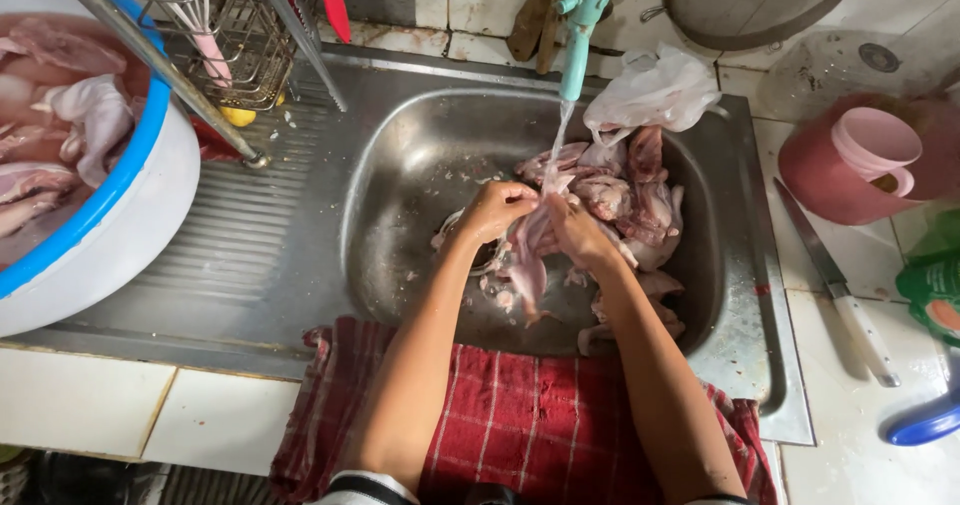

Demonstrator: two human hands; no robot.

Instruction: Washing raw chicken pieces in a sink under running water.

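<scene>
A white basin with a blue rim (150, 180) of raw meat sits left of the steel sink (400, 180). Over the sink, the left hand (495, 210) and right hand (578, 233) each pinch a raw chicken piece (530, 255) under the tap's water stream (562, 130); a knife (835, 285) lies on the table at right.

A steel sink (300, 225) is sitting in a white tiled counter (850, 405); right of the sink a white-handled knife (838, 287) and pink jug (850, 160) are lying, a red checked cloth (530, 425) is draping its front edge
</scene>
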